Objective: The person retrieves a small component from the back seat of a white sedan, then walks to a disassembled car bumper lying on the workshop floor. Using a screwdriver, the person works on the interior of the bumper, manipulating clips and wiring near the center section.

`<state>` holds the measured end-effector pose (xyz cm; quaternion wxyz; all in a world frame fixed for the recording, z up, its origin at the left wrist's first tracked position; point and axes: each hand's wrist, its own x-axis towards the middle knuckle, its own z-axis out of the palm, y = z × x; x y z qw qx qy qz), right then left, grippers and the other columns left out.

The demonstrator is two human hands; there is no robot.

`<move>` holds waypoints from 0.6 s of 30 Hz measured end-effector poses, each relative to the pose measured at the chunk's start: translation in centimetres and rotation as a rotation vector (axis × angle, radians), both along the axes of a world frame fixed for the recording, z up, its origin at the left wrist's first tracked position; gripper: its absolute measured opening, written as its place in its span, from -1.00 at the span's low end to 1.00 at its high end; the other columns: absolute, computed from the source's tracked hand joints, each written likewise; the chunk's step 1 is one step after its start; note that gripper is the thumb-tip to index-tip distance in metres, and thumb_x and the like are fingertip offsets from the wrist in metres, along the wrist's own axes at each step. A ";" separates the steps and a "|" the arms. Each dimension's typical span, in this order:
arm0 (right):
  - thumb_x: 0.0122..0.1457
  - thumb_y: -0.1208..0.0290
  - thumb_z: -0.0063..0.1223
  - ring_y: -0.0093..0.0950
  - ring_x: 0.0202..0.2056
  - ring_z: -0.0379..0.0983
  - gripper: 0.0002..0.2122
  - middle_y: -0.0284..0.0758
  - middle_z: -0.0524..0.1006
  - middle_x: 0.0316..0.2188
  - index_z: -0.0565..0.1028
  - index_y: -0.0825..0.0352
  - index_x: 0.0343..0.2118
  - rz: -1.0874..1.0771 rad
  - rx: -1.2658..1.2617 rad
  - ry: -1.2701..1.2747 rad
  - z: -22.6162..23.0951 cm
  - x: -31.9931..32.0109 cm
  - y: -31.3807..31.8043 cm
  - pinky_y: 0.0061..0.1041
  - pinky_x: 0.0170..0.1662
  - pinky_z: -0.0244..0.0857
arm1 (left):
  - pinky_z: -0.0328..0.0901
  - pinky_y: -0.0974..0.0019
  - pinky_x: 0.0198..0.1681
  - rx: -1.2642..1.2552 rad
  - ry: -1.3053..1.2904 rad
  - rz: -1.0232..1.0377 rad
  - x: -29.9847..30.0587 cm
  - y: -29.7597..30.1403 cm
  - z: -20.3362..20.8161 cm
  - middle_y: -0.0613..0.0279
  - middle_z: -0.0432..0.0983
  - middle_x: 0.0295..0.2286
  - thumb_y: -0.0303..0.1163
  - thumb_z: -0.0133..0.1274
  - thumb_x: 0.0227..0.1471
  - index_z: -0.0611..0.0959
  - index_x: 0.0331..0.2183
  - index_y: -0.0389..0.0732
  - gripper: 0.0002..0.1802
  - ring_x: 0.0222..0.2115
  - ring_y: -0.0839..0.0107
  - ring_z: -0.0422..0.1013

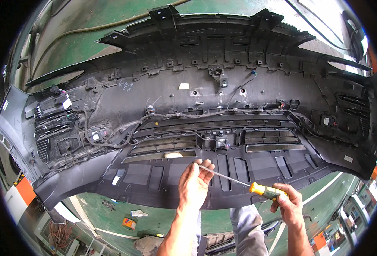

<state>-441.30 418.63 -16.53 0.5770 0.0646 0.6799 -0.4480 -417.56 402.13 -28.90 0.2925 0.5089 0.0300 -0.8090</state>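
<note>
My right hand (pixel 287 204) is closed around the yellow and dark green handle of a screwdriver (pixel 263 190). Its long metal shaft slants up and left to my left hand (pixel 195 181), where thumb and bent fingers close at the tip. Whether a small part is also between those fingers is hidden. Both hands are over the near edge of a large black car bumper (pixel 171 96), whose inner side faces me. A slatted grille (pixel 175 147) lies just beyond my left hand. A dark wiring harness (pixel 188 115) runs across the bumper's middle.
A small sensor unit (pixel 221 141) sits in the grille's centre. Above it, a loose connector (pixel 253 73) hangs on a wire. On the green floor (pixel 111 230) are an orange tin (pixel 129 223) and a white rag (pixel 139 213). An orange and white block (pixel 21 197) stands at the left.
</note>
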 end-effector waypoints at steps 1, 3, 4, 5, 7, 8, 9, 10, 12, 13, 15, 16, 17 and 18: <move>0.15 0.44 0.27 -0.46 -0.43 0.57 -0.57 -0.17 0.57 -0.22 0.44 0.48 0.06 0.004 -0.018 0.020 -0.1 0.1 -0.3 -0.53 -0.39 0.48 | 0.49 0.21 -0.04 -0.008 0.002 -0.009 -0.2 -0.1 -0.1 0.10 0.62 -0.14 -0.29 -0.06 0.34 0.63 -0.10 -0.19 -0.75 -0.10 0.23 0.56; 0.14 0.47 0.27 -0.47 -0.40 0.57 -0.55 -0.17 0.56 -0.18 0.42 0.47 0.07 -0.019 -0.049 0.078 -0.4 0.4 -1.0 -0.52 -0.36 0.49 | 0.48 0.21 -0.03 0.017 0.018 0.007 -0.6 -0.3 -0.3 0.11 0.62 -0.14 -0.28 -0.06 0.35 0.62 -0.09 -0.20 -0.73 -0.09 0.23 0.55; 0.14 0.47 0.27 -0.47 -0.40 0.57 -0.55 -0.16 0.55 -0.16 0.40 0.46 0.08 -0.047 -0.063 0.117 -0.6 0.6 -1.5 -0.53 -0.35 0.49 | 0.48 0.21 -0.02 0.027 0.015 0.014 -1.0 -0.4 -0.5 0.11 0.62 -0.14 -0.28 -0.07 0.35 0.62 -0.08 -0.21 -0.72 -0.09 0.23 0.55; 0.13 0.48 0.26 -0.46 -0.39 0.56 -0.54 -0.15 0.54 -0.14 0.39 0.45 0.08 -0.071 -0.077 0.152 -0.9 0.6 -2.0 -0.53 -0.34 0.49 | 0.47 0.21 -0.01 0.030 0.043 0.023 -1.5 -0.6 -0.7 0.11 0.61 -0.13 -0.27 -0.07 0.35 0.61 -0.07 -0.22 -0.72 -0.09 0.23 0.55; 0.12 0.54 0.20 -0.46 -0.42 0.54 -0.58 -0.11 0.52 -0.12 0.37 0.41 0.04 -0.179 -0.107 0.223 -1.5 0.2 -3.1 -0.54 -0.36 0.49 | 0.47 0.21 0.00 0.047 0.047 0.026 -2.6 -1.3 -1.0 0.10 0.61 -0.13 -0.26 -0.07 0.35 0.60 -0.06 -0.23 -0.70 -0.08 0.22 0.54; 0.12 0.56 0.18 -0.46 -0.44 0.53 -0.60 -0.10 0.52 -0.12 0.37 0.40 0.03 -0.241 -0.122 0.262 -1.9 -0.1 -3.6 -0.55 -0.36 0.49 | 0.46 0.21 0.01 0.032 0.093 0.034 -3.2 -1.8 -1.1 0.10 0.61 -0.12 -0.25 -0.07 0.35 0.60 -0.05 -0.23 -0.69 -0.07 0.22 0.54; 0.12 0.56 0.16 -0.46 -0.46 0.51 -0.62 -0.08 0.52 -0.13 0.36 0.39 0.01 -0.299 -0.105 0.290 -2.2 -0.5 -4.2 -0.55 -0.38 0.48 | 0.46 0.21 0.01 0.027 0.115 0.034 -3.9 -2.3 -1.2 0.09 0.61 -0.11 -0.24 -0.07 0.35 0.60 -0.05 -0.23 -0.69 -0.07 0.22 0.54; 0.15 0.56 0.12 -0.46 -0.47 0.51 -0.63 -0.07 0.53 -0.13 0.35 0.39 0.03 -0.316 -0.124 0.325 -2.7 -1.1 -4.9 -0.55 -0.39 0.48 | 0.46 0.21 0.02 0.033 0.121 0.030 -4.6 -2.9 -1.3 0.09 0.60 -0.11 -0.23 -0.07 0.35 0.60 -0.05 -0.24 -0.68 -0.06 0.21 0.54; 0.17 0.56 0.10 -0.49 -0.49 0.49 -0.64 -0.08 0.54 -0.14 0.35 0.37 0.03 -0.318 -0.179 0.333 -3.4 -2.6 -6.3 -0.57 -0.40 0.45 | 0.44 0.19 0.04 0.016 0.182 -0.006 -5.7 -4.0 -1.5 0.05 0.58 -0.06 -0.17 -0.11 0.36 0.57 -0.01 -0.24 -0.62 -0.02 0.20 0.51; 0.19 0.55 0.08 -0.52 -0.51 0.46 -0.65 -0.09 0.54 -0.15 0.36 0.35 0.04 -0.293 -0.198 0.373 -3.9 -3.4 -7.1 -0.60 -0.41 0.41 | 0.43 0.18 0.05 0.024 0.203 -0.022 -6.2 -4.3 -1.6 0.04 0.57 -0.05 -0.15 -0.12 0.37 0.56 0.01 -0.24 -0.60 -0.01 0.20 0.51; 0.21 0.57 0.07 -0.55 -0.49 0.44 -0.68 -0.16 0.54 -0.16 0.38 0.34 0.02 -0.264 -0.230 0.413 -4.8 -5.0 -9.0 -0.61 -0.41 0.39 | 0.41 0.15 0.06 0.018 0.201 -0.076 -6.7 -4.0 -1.4 0.01 0.55 -0.02 -0.08 -0.14 0.37 0.52 0.05 -0.24 -0.53 0.01 0.19 0.49; 0.21 0.58 0.07 -0.56 -0.46 0.44 -0.70 -0.20 0.54 -0.16 0.40 0.34 0.01 -0.247 -0.263 0.424 -5.3 -5.9 -10.2 -0.61 -0.40 0.39 | 0.40 0.14 0.07 0.003 0.203 -0.111 -6.5 -3.4 -1.2 -0.01 0.56 -0.03 -0.07 -0.10 0.35 0.53 0.04 -0.25 -0.53 0.00 0.19 0.50; 0.22 0.57 0.08 -0.57 -0.43 0.44 -0.71 -0.23 0.54 -0.17 0.41 0.33 0.00 -0.212 -0.258 0.481 -6.1 -6.7 -11.5 -0.62 -0.40 0.38 | 0.41 0.15 0.06 0.043 0.149 -0.164 -6.2 -2.4 -0.9 -0.02 0.56 -0.04 -0.09 -0.08 0.34 0.52 0.05 -0.27 -0.53 -0.02 0.18 0.51; 0.23 0.57 0.09 -0.59 -0.40 0.44 -0.73 -0.26 0.53 -0.18 0.43 0.33 -0.01 -0.183 -0.265 0.525 -6.9 -7.4 -13.0 -0.63 -0.39 0.38 | 0.41 0.15 0.06 0.024 0.147 -0.182 -5.6 -1.1 -0.6 -0.04 0.57 -0.05 -0.11 -0.05 0.32 0.52 0.05 -0.28 -0.53 -0.03 0.17 0.52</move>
